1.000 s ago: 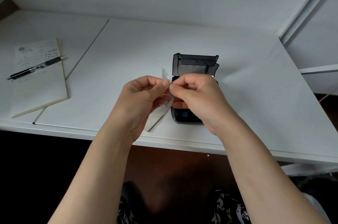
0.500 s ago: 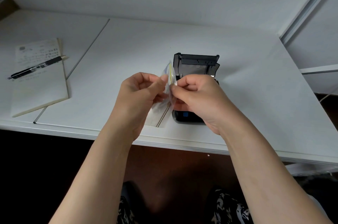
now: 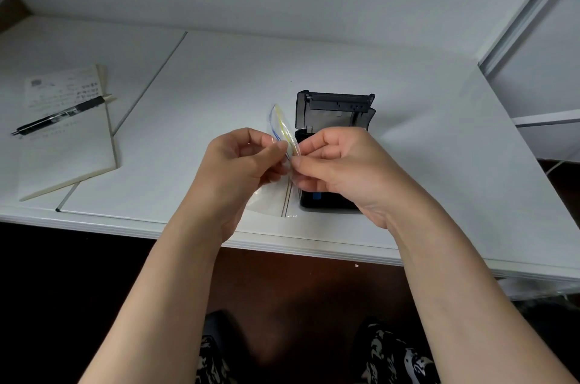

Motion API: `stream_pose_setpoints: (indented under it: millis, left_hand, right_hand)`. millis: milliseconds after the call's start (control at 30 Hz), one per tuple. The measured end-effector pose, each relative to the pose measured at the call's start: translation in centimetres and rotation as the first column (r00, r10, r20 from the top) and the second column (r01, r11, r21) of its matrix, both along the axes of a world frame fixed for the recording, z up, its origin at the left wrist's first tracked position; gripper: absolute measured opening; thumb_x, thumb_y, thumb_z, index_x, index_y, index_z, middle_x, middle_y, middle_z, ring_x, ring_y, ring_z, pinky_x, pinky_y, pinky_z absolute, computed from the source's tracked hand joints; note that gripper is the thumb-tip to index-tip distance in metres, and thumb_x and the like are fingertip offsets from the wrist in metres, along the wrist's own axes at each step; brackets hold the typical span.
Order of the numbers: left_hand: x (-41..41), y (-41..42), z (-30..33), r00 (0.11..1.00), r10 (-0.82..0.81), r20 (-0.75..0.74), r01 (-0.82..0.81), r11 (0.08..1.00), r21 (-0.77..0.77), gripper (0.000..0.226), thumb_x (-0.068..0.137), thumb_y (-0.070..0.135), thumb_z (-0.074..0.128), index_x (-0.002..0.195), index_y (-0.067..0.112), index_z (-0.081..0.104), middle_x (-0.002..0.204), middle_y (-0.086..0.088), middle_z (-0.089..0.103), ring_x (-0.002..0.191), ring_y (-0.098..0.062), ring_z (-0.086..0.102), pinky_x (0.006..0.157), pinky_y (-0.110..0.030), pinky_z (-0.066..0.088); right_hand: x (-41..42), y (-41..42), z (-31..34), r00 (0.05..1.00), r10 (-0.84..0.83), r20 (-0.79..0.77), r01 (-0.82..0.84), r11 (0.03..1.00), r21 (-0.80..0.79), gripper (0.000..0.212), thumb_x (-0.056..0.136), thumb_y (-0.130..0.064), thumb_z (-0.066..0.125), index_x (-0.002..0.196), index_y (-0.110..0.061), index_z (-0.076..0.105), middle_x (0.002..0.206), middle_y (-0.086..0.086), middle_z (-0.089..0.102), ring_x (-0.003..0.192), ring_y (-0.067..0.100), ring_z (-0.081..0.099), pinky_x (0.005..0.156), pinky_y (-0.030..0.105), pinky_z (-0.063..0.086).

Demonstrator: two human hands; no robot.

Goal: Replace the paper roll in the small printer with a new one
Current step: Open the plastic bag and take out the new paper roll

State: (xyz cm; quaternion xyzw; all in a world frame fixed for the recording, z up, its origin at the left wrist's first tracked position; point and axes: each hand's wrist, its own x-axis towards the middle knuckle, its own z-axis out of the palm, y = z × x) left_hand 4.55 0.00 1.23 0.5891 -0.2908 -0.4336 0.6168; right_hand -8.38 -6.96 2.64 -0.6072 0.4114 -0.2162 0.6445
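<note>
A small black printer [image 3: 334, 115] stands on the white desk [image 3: 408, 139] with its lid raised upright. Just in front of it, above the desk's front edge, both hands hold a clear plastic zip bag [image 3: 284, 129] with blue and yellow lines at its top. My left hand [image 3: 241, 164] pinches one side of the bag's mouth and my right hand [image 3: 339, 164] pinches the other. The bag's lower part hangs down to the desk beside the printer. I cannot see a paper roll; the printer's inside is hidden behind my right hand.
A notepad [image 3: 66, 139] with a black pen [image 3: 62, 115] on it lies at the desk's left. A seam [image 3: 147, 92] runs between two desk panels. The wall stands behind, and a white frame [image 3: 527, 16] rises at the right.
The bag's top has come up between my fingers and its mouth has spread, showing the blue and yellow lines. Both hands have stayed in nearly the same place.
</note>
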Motion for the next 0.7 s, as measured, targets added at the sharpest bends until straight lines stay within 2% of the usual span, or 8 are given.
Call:
stream_pose_setpoints:
  millis: [167,300,467,600,700]
  left_hand:
    - [0.39,0.03,0.32,0.991,0.09,-0.102,-0.095,0.994,-0.048,0.016,0.087,0.004,0.061,0.074,0.009,0.054,0.055,0.0,0.061,0.052,-0.014,0.06,0.053,-0.02,0.049]
    - [0.15,0.08,0.39,0.999,0.049,-0.016,-0.049,0.999,0.005,0.014,0.085,0.009,0.066,0.073,0.007,0.058,0.055,-0.001,0.06,0.047,-0.014,0.057,0.048,-0.019,0.045]
    - [-0.49,0.05,0.12,0.993,-0.088,0.074,0.082,0.993,0.079,0.012,0.086,0.012,0.064,0.077,0.004,0.062,0.064,-0.004,0.061,0.049,-0.013,0.055,0.049,-0.019,0.042]
    - [-0.31,0.04,0.31,0.996,-0.07,0.061,0.066,0.996,0.066,0.014,0.089,0.009,0.059,0.076,0.007,0.06,0.064,-0.002,0.063,0.052,-0.013,0.057,0.05,-0.018,0.044]
    - [-0.17,0.11,0.48,0.997,-0.04,0.069,0.036,0.997,0.065,0.015,0.09,0.01,0.057,0.075,0.009,0.059,0.069,-0.002,0.066,0.056,-0.015,0.058,0.054,-0.02,0.045]
  right_hand:
    - [0.0,-0.54,-0.49,0.991,-0.137,-0.006,0.136,0.985,-0.104,0.006,0.085,-0.003,0.066,0.085,-0.009,0.066,0.062,-0.002,0.068,0.049,0.007,0.062,0.065,0.023,0.057]
    - [0.06,-0.65,-0.73,0.983,-0.183,0.025,0.185,0.974,-0.129,0.012,0.083,-0.005,0.067,0.084,-0.015,0.061,0.061,-0.004,0.07,0.052,0.009,0.062,0.071,0.031,0.057]
    - [0.12,-0.47,-0.51,0.991,-0.132,0.036,0.136,0.977,-0.163,0.019,0.083,-0.006,0.069,0.081,-0.019,0.056,0.07,-0.001,0.071,0.058,0.009,0.066,0.076,0.036,0.06]
    - [-0.22,-0.37,-0.08,0.998,-0.051,0.033,0.055,0.99,-0.131,0.014,0.083,-0.002,0.068,0.083,-0.014,0.059,0.076,0.002,0.065,0.063,0.015,0.065,0.07,0.033,0.06]
    - [-0.35,-0.26,0.03,0.999,-0.021,0.03,0.025,0.992,-0.124,0.017,0.083,0.004,0.066,0.078,-0.012,0.06,0.076,0.004,0.061,0.057,0.013,0.064,0.065,0.027,0.058]
